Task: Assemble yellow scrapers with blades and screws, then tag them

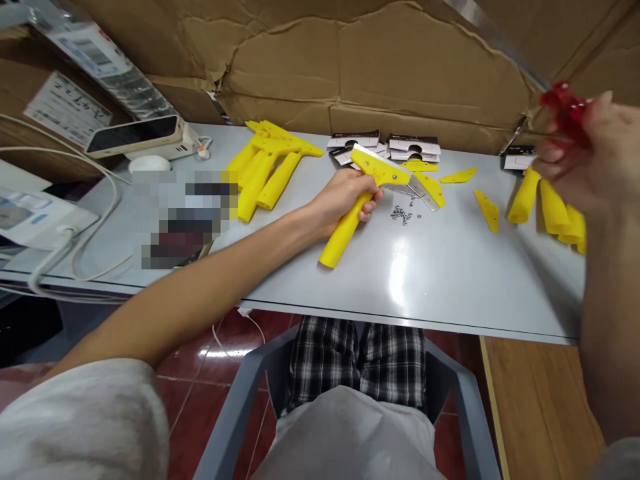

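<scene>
My left hand (pixel 353 197) is wrapped round a yellow scraper (pixel 340 233), just above the table. Its head has a metal blade along the far edge and screws in its face. Raised at the upper right, my right hand (pixel 570 153) grips a screwdriver (pixel 565 110) by its clear red handle, the shaft pointing up and left. Small screws (pixel 400 215) lie in a loose pile just right of the scraper. Beyond them are loose yellow cover pieces (pixel 487 210) and a clear-looking flat strip (pixel 425 193).
Several yellow scraper handles (pixel 250 173) are heaped at the back left, more yellow handles (pixel 525 193) at the right. Black-and-white blade packs (pixel 414 148) lie against the cardboard (pixel 290 60). A phone (pixel 133 137), cables and a blurred-out patch are on the left of the table (pixel 350 287).
</scene>
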`<state>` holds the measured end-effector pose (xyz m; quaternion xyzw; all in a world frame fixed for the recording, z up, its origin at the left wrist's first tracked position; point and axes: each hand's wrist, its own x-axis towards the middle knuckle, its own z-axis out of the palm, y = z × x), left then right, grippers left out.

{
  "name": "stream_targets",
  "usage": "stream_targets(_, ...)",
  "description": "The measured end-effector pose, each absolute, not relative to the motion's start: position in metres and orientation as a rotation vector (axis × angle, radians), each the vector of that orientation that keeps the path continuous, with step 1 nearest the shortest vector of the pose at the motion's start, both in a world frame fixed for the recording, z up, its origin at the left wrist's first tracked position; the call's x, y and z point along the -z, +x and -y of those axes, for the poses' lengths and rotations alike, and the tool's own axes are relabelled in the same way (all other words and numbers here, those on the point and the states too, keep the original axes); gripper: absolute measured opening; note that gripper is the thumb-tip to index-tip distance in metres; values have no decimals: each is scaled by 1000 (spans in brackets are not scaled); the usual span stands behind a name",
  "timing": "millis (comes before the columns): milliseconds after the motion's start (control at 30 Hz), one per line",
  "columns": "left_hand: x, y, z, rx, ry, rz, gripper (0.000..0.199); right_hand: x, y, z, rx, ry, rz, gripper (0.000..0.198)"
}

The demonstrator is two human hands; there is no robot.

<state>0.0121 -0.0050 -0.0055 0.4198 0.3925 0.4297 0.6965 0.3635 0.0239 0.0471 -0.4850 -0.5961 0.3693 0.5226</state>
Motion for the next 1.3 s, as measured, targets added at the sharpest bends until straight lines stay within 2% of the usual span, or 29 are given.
stream_targets(67, 5, 12, 7, -948, 951, -862, 16, -37, 338, -27, -1178, -1148, 1149, 47)
stream_targets(100, 5, 13, 8, -943, 960, -858, 16, -33, 323, -25, -1258, -1152, 1107, 37)
stream_targets(133, 5, 13, 10, -934, 974, -855, 15, -30, 308, -21, -1356, -1114, 1159, 31)
stream_targets(200, 3, 14, 14, -906, 1009, -842, 12, -24, 281, -10, -1443, -1092, 1244, 38)
stream_targets(400, 0, 22, 31, -805, 1046, -834, 10, -11, 250, 7, -1263, -1216, 1464, 66)
stream_targets(500, 0, 23, 34, -789, 1032, -837, 10, -6, 251, 7, -1254, -1232, 1562, 72)
stream_targets(1300, -1, 24, 37, -751, 1045, -884, 9, -3, 246, 15, -1051, -1313, 1589, 67)
